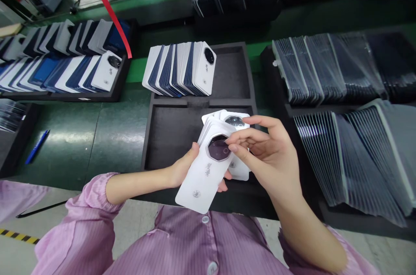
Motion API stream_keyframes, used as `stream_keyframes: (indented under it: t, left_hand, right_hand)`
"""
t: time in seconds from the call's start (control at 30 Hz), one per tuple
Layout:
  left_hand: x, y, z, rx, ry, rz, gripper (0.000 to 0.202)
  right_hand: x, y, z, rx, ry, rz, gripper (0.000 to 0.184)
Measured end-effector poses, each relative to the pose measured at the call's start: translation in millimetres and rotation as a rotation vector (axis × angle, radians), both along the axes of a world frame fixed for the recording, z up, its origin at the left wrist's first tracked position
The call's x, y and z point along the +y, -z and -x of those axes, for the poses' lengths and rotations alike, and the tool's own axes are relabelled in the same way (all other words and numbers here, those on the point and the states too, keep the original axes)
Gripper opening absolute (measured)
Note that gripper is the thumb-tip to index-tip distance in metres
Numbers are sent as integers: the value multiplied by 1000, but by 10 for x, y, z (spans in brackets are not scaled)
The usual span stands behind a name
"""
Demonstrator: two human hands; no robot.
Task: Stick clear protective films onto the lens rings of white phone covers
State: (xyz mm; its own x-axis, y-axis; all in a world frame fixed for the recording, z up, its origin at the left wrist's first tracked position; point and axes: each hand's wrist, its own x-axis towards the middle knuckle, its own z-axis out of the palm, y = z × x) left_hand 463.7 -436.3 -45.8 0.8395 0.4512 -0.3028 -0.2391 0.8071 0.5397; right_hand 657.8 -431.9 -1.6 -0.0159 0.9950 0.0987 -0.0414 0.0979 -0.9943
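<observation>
Head view. Holds a fan of white phone backs (209,127) in the left hand (185,171), curled under the pile with the thumb pressed on the left edge. Pinches the top back (201,179) with the right hand (269,153), thumb and first finger closed right beside the dark camera ring (219,148), other fingers loosely spread. Hangs over the near part of the black tray (169,136), close to the body; hard to tell whether touching it or not. Further off in the same tray: a leaning row of more backs (182,69). To the left: another tray of backs (65,71) on the green bench (97,136), and a blue pen (37,147). To the right: rows of dark sleeves (357,158).

Looks thin, light and stiff, like a hard card. Probably smooth and slippery, so quick to slide out of the fan. Probably easy to scratch or smudge at the ring glass. Best taken by the two long side edges, thumb on one and fingers on the other, away from the ring. Needs only a soft grip, not a squeeze.
</observation>
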Motion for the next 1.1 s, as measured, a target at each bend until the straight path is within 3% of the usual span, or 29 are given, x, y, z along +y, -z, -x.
stream_keyframes:
  t: [0.2,0.63,0.9,1.1]
  left_hand:
    - [3,-6,-5,-5,-13,-3,96]
    - [16,-71,-34,-9,-33,42,92]
    - [35,-78,-38,-42,-11,49,92]
    - [23,-76,-23,-29,-12,53,93]
  right_hand:
    - [-11,5,14,57,16,-12,40]
    - [-37,23,45,-52,57,-94,39]
    - [-18,-10,30,29,33,-70,39]
    - [-43,29,44,-57,39,-134,41]
